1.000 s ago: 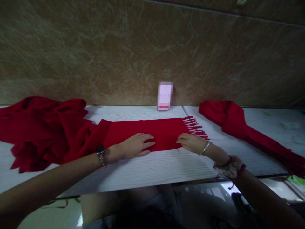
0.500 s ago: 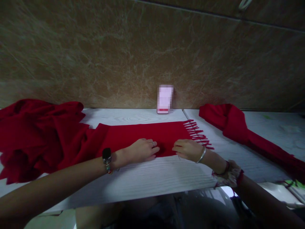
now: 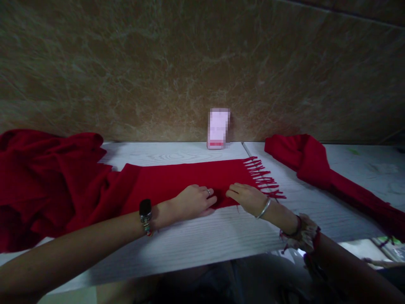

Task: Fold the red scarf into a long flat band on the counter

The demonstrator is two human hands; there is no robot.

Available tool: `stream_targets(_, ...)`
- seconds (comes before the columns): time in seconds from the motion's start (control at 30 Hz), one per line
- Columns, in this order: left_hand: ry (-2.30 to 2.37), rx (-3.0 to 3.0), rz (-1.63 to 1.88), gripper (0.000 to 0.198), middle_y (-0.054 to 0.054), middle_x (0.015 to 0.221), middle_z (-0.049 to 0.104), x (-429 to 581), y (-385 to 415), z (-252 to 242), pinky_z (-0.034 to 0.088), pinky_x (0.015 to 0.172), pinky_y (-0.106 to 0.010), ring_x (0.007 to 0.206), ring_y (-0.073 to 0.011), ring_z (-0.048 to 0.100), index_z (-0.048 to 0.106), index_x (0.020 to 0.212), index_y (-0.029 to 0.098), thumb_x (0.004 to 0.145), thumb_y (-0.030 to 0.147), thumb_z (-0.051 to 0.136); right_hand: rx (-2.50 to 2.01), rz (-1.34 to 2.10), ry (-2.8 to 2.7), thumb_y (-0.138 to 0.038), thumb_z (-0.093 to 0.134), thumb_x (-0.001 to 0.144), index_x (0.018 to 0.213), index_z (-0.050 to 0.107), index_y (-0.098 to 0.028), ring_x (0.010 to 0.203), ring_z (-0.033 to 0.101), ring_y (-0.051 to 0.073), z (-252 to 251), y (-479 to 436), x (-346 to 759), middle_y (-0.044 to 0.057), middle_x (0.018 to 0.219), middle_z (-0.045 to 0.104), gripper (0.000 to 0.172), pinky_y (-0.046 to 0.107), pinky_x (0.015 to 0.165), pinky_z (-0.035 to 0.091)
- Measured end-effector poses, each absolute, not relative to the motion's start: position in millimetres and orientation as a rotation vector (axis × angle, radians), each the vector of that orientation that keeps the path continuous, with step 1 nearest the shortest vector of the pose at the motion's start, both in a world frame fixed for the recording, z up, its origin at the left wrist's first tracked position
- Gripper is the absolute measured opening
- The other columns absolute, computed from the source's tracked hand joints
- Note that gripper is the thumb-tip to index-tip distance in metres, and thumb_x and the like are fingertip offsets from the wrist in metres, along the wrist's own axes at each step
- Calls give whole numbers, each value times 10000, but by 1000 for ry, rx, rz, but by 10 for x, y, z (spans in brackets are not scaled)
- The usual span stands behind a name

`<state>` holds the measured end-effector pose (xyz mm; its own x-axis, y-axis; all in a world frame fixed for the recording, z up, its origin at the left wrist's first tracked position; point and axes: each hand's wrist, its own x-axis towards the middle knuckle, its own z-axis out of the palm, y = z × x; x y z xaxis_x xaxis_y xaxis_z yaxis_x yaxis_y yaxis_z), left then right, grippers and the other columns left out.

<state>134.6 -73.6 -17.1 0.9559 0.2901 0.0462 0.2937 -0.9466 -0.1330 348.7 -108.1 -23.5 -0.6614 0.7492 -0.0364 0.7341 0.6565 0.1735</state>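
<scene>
A red fringed scarf lies spread flat across the white table, its tassels at the right end. My left hand rests palm down on the scarf's near edge, fingers stretched out, a ring on one finger and a watch on the wrist. My right hand lies flat on the same edge just to the right, fingers pointing left, almost touching the left hand. A silver bangle sits on the right wrist.
The scarf's left part is bunched in a red heap at the table's left. A second red scarf lies rolled at the right. A small pink and white box stands against the brown marble wall.
Both hands have slid along the scarf's near edge; the right hand moved left, away from the tassels, and now nearly meets the left hand.
</scene>
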Motion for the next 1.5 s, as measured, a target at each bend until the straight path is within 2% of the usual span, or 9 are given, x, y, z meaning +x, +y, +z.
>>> stream_targets(0.1, -465, -2962, -34, 290, -97, 908, 626, 1366, -746, -153, 465, 626, -305, 781, -208, 607, 594, 983, 145, 859, 385, 491, 1333, 313, 2755, -22, 368, 821, 902, 584, -162, 763, 527, 184, -233, -1071, 3529, 68, 818, 594, 270, 289, 652, 417)
stream_targets(0.27, -540, -2970, 1, 229, -80, 906, 630, 1391, -767, -135, 474, 631, -311, 764, -203, 609, 602, 962, 155, 872, 320, 471, 1406, 427, 2750, -28, 376, 807, 839, 602, -153, 739, 533, 198, -210, -1078, 3645, 81, 773, 607, 261, 304, 648, 420)
stream_targets(0.4, -577, -2995, -21, 236, -76, 915, 625, 1357, -761, -131, 477, 649, -307, 789, -199, 604, 591, 982, 163, 879, 332, 462, 1459, 219, 2873, -8, 391, 773, 802, 610, -158, 763, 562, 178, -201, -1097, 3786, 63, 783, 629, 266, 292, 706, 459)
stream_targets(0.67, -612, -3020, 15, 177, -95, 972, 592, 1295, -819, -92, 474, 722, -341, 886, -232, 573, 569, 952, 144, 806, 241, 546, 1543, -173, 3089, -126, 414, 831, 812, 622, -195, 785, 591, 172, -145, -1188, 3961, 51, 799, 649, 220, 346, 726, 499)
stream_targets(0.83, -584, -3054, -8, 119, -79, 940, 613, 1263, -841, -108, 459, 764, -307, 861, -196, 575, 582, 917, 149, 823, 171, 511, 1494, -496, 3023, -131, 473, 800, 783, 634, -195, 945, 579, 185, -217, -1214, 4035, 66, 901, 636, 174, 369, 827, 479)
stream_targets(1.0, -408, -3082, -19, 125, -68, 898, 628, 1212, -827, -133, 439, 795, -312, 859, -192, 564, 584, 934, 155, 827, 171, 520, 1478, -721, 2935, -150, 514, 785, 786, 644, -196, 1037, 544, 195, -238, -1187, 4093, 78, 1001, 600, 138, 398, 900, 433)
stream_targets(1.27, -349, -3248, -102, 109, -51, 902, 583, 1145, -809, -192, 381, 877, -313, 892, -180, 501, 573, 901, 155, 854, 167, 476, 1459, -791, 2885, -122, 562, 742, 729, 662, -188, 1029, 521, 206, -239, -1188, 4069, 81, 1047, 532, 121, 422, 907, 409)
stream_targets(1.5, -416, -3426, -319, 110, -64, 907, 539, 1144, -783, -190, 360, 917, -357, 917, -185, 474, 546, 833, 156, 855, 149, 439, 1475, -914, 2835, -152, 579, 727, 724, 654, -197, 1044, 499, 215, -266, -1146, 4102, 73, 1048, 516, 88, 432, 922, 386)
